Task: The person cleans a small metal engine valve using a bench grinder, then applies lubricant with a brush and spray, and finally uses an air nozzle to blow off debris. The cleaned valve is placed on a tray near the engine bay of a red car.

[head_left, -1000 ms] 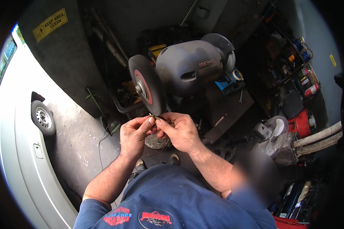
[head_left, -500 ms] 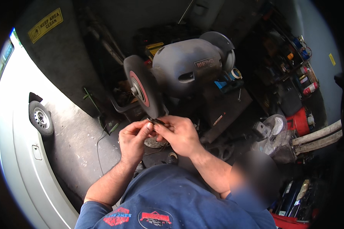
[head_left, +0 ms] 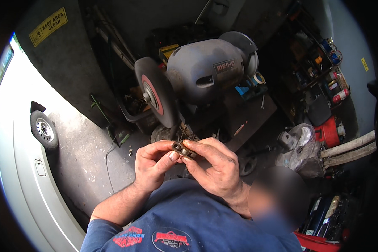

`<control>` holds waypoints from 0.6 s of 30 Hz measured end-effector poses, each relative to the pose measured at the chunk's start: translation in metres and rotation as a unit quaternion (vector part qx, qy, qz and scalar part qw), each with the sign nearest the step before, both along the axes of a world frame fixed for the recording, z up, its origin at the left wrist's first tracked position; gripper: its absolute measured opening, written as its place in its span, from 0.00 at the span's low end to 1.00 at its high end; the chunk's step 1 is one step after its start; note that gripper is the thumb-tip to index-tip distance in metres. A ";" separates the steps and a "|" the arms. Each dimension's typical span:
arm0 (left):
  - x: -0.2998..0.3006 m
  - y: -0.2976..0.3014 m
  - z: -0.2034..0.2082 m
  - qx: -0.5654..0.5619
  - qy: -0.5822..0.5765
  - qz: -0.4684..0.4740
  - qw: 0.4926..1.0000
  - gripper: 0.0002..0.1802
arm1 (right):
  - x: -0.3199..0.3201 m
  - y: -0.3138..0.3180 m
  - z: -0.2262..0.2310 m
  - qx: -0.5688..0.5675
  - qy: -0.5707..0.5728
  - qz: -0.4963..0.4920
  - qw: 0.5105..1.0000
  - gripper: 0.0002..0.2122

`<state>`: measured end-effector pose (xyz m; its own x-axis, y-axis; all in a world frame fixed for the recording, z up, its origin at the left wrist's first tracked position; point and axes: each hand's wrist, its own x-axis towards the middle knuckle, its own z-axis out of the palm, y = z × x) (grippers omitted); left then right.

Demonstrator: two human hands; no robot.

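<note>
A small dark metal part [head_left: 183, 150] with a round hole in its end is held between my two hands, in front of my chest. My left hand [head_left: 151, 166] pinches its left end between thumb and fingers. From the other side, the thumb and fingertips of my right hand [head_left: 216, 166] grip the right end. Just beyond the hands is a grey bench grinder [head_left: 206, 67]. Its near wheel, a dark wheel [head_left: 169, 94] with a red centre, stands apart from the part. My fingers hide some of the part.
A desk fan [head_left: 302, 143] and a red container [head_left: 328, 132] stand at the right. Beyond them are cluttered shelves [head_left: 313, 75]. A spanner [head_left: 263, 102] lies on the dark surface by the grinder. A white vehicle [head_left: 25, 168] lines the left, with a wheel [head_left: 45, 129] beside it.
Both hands have drawn back from the wheel toward my body with the metal part. The part has been turned, so its holed end now shows.
</note>
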<state>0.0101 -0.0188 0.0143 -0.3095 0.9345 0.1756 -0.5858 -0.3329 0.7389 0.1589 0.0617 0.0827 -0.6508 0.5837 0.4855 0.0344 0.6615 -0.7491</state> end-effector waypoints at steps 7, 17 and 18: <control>-0.001 0.003 -0.004 -0.094 -0.008 0.032 0.995 0.12 | -0.008 0.002 -0.010 -0.084 -0.016 -0.005 0.996 0.10; -0.013 0.018 -0.008 -0.148 -0.129 0.006 0.980 0.12 | -0.035 0.019 -0.021 -0.234 -0.085 -0.016 0.968 0.07; -0.013 0.020 -0.009 -0.147 -0.136 0.002 0.980 0.12 | -0.037 0.020 -0.021 -0.251 -0.072 -0.013 0.965 0.07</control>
<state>-0.0029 0.0010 0.0049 -0.3115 0.9308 -0.1910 -0.7732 -0.1314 0.6204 0.1219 0.0820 0.0614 -0.6723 0.7390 0.0432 0.1731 0.2137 -0.9615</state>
